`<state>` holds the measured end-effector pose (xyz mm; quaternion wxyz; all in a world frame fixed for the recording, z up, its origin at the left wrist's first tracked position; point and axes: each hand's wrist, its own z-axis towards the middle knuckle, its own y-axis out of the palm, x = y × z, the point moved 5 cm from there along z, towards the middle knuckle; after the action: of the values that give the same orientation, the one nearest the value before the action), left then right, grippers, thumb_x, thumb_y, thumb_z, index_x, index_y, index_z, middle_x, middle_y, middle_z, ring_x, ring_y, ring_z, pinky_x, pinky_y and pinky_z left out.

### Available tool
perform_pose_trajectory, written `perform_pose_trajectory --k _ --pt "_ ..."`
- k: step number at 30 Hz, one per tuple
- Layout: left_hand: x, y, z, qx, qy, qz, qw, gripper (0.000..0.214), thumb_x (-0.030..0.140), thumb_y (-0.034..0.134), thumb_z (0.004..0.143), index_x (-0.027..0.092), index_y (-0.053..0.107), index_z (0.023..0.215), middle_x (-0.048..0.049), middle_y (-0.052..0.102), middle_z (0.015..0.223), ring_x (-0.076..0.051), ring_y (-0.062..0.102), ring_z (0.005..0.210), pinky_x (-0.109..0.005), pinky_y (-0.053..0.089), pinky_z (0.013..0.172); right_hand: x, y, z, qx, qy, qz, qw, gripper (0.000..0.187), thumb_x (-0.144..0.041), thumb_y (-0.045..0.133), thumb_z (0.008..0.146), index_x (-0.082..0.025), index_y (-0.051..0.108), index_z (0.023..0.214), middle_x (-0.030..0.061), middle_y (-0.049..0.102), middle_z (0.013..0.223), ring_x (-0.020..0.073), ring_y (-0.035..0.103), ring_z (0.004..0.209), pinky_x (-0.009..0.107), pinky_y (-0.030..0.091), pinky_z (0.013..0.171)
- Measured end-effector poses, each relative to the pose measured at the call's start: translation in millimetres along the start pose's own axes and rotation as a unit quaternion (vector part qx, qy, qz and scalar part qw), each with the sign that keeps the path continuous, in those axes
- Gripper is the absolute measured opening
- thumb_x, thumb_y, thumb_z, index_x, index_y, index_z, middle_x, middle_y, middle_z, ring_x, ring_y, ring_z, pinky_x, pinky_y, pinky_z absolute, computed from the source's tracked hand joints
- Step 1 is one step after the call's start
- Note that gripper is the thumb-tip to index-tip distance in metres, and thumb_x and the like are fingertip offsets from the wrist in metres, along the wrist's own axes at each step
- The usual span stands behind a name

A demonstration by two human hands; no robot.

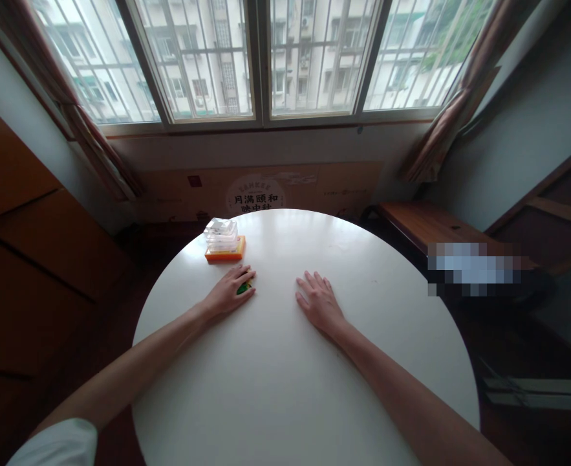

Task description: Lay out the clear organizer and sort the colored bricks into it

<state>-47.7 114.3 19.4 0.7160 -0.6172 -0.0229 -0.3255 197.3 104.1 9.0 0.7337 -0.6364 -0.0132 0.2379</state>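
Note:
My left hand (229, 291) lies on the round white table (285, 375), fingers bent over a small green object (244, 287) that shows between them. My right hand (317, 301) rests flat on the tabletop a little to the right, fingers stretched out and holding nothing. Just beyond my left hand stands an orange box (225, 253) with a clear plastic case (220, 232) stacked on top of it.
A wooden bench (425, 226) stands at the right beyond the table. Cardboard with printed characters (256, 191) leans against the wall under the window. Dark wooden furniture (18, 213) fills the left side. Curtains hang at both window corners.

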Motion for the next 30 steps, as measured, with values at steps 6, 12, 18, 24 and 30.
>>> perform_pose_trajectory --k 6,12,18,24,30 --pt "55 35.8 22 -0.038 0.08 0.019 0.996 0.054 0.05 0.044 0.087 0.024 0.046 0.133 -0.0072 0.04 0.143 -0.026 0.031 0.135 -0.044 0.025 0.113 10 -8 5 0.086 0.035 0.141 0.986 0.052 -0.034 0.041 0.088 -0.012 0.042 0.135 0.0128 0.047 0.137 0.0254 0.036 0.132 0.043 0.026 0.11" --pt "110 63.3 29 -0.056 0.173 0.01 0.983 0.049 0.047 0.042 0.089 0.025 0.046 0.132 -0.0082 0.041 0.141 -0.025 0.032 0.134 -0.044 0.026 0.112 36 -10 14 0.199 0.09 0.354 0.909 0.055 -0.044 0.039 0.088 -0.011 0.045 0.131 0.0152 0.051 0.133 0.0217 0.047 0.124 0.039 0.038 0.104" --pt "142 72.5 24 -0.075 0.213 0.009 0.974 0.049 0.049 0.042 0.089 0.025 0.046 0.132 -0.0093 0.043 0.14 -0.027 0.033 0.134 -0.047 0.025 0.111 60 -4 26 0.205 0.137 0.502 0.829 0.055 -0.047 0.044 0.085 -0.012 0.05 0.126 0.0163 0.057 0.125 0.0233 0.055 0.116 0.043 0.042 0.1" --pt "126 51.0 28 -0.029 0.141 -0.02 0.989 0.051 0.049 0.036 0.091 0.028 0.038 0.137 -0.0048 0.033 0.147 -0.024 0.018 0.14 -0.048 0.016 0.114 70 0 30 0.169 0.167 0.553 0.799 0.054 -0.05 0.045 0.084 -0.013 0.054 0.122 0.0156 0.06 0.122 0.0238 0.057 0.114 0.042 0.046 0.095" --pt "114 48.9 26 -0.036 0.113 -0.044 0.992 0.068 0.056 0.044 0.085 0.025 0.027 0.143 -0.0088 0.029 0.148 -0.026 0.02 0.139 -0.048 0.019 0.114 60 2 30 0.152 0.123 0.544 0.816 0.055 -0.058 0.043 0.083 -0.015 0.061 0.113 0.0143 0.062 0.119 0.0231 0.059 0.11 0.043 0.047 0.093"
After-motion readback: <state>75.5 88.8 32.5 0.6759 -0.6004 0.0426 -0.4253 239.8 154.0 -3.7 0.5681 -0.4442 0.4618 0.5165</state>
